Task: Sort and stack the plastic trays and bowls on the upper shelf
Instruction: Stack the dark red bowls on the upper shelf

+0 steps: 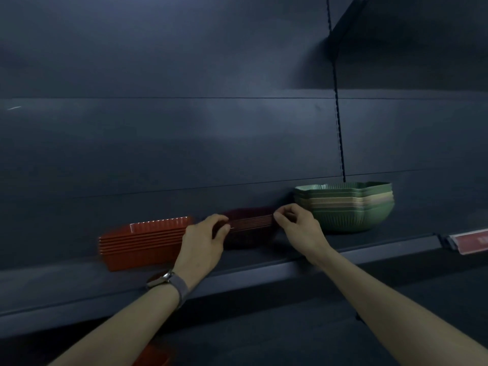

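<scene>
Stack of dark maroon ribbed plastic trays (250,228): stands on the upper shelf, at the middle of the view, between the other two stacks and apart from both; held at both ends.
Left hand (203,241): fingers curled round the left end of the maroon stack, thumb towards its top edge; it grips that end.
Right hand (298,225): thumb and forefinger pinch the rim at the right end of the maroon stack, the other fingers curled in loosely behind them.
Stack of orange-red ribbed rectangular plastic trays (142,244): on the same shelf, left of the maroon stack, nested evenly; its right end is hidden behind the left hand.
Stack of green and beige ribbed plastic bowls (346,207): on the shelf to the right, nested upright, a green bowl at the bottom and a green one on top; just beside the right hand, not touched.
Dark grey metal shelf (264,273): runs across the view, against a dark back panel (158,128).
Wristwatch (165,278): on the left wrist, with a grey strap.
Red price label strip (472,241): on the shelf's front edge, far right; text too blurred to read.
</scene>
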{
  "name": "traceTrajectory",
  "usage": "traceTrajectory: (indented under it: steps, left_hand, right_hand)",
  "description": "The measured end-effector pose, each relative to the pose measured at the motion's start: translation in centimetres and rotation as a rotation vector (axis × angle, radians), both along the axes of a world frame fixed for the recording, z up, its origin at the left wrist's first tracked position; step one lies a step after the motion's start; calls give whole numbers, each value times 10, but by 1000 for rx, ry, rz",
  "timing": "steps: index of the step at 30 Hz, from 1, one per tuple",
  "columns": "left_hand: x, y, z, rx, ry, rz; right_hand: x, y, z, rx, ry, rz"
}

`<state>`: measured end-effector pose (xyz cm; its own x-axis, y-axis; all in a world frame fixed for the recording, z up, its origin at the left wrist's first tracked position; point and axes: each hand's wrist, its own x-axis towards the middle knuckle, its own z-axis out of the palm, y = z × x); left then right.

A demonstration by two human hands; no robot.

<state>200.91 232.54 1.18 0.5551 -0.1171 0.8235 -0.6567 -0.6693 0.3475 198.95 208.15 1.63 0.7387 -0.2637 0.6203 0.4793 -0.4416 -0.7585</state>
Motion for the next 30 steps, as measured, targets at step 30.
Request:
traceTrajectory:
  steps: [30]
  left_hand:
    - [-70, 17, -8, -130, 1, -76]
  right_hand:
    - [-53, 55, -27, -169, -354, -190]
